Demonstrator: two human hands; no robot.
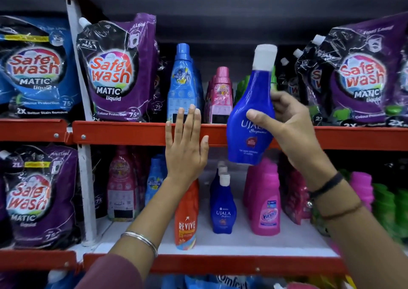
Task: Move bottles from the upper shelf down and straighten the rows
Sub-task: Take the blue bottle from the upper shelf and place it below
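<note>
One deep-blue Ujala bottle (250,121) — white cap, slightly tilted — is gripped by the right hand (293,127) in front of the upper shelf's red edge (123,133) (left hand (185,147) flat, fingers spread, holding nothing).

The blue Ujala bottle (250,121) is smooth, glossy plastic with a matt white plastic cap (264,56). The upper shelf edge (123,133) is red-painted metal with a satin finish and bare metal screw heads. The Safewash pouches (117,68) are crinkled, high-gloss plastic film. The lower shelf board (238,243) is smooth matt white. The left wrist carries a polished metal bangle (141,240). The sleeve (110,275) is matt maroon cloth.
</note>
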